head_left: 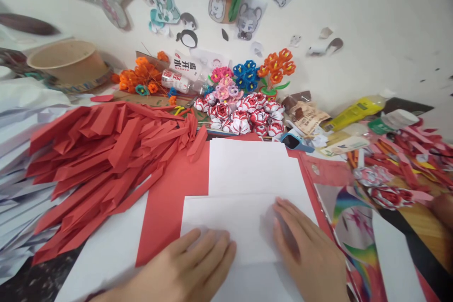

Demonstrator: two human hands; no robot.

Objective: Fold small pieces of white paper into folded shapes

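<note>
A white paper sheet [233,217] with a fold along its far edge lies in front of me, over a stack of white paper [255,165]. My left hand [194,264] rests on its left part, fingers lying flat against the surface. Over at the right side, my right hand [307,250] presses on the same sheet with fingers stretched out and thumb apart. Neither hand grips anything. Beneath the white paper lies red paper [170,203]. A heap of folded red paper strips [113,151] spreads to the left of the hands.
Folded white strips [17,184] lie at far left. Behind the paper stand red-and-white paper flowers [255,113] and blue flowers [246,75]. A yellow bottle [354,113] lies back right. At the right edge, part of another person's hand [444,210] shows near more paper flowers [389,197].
</note>
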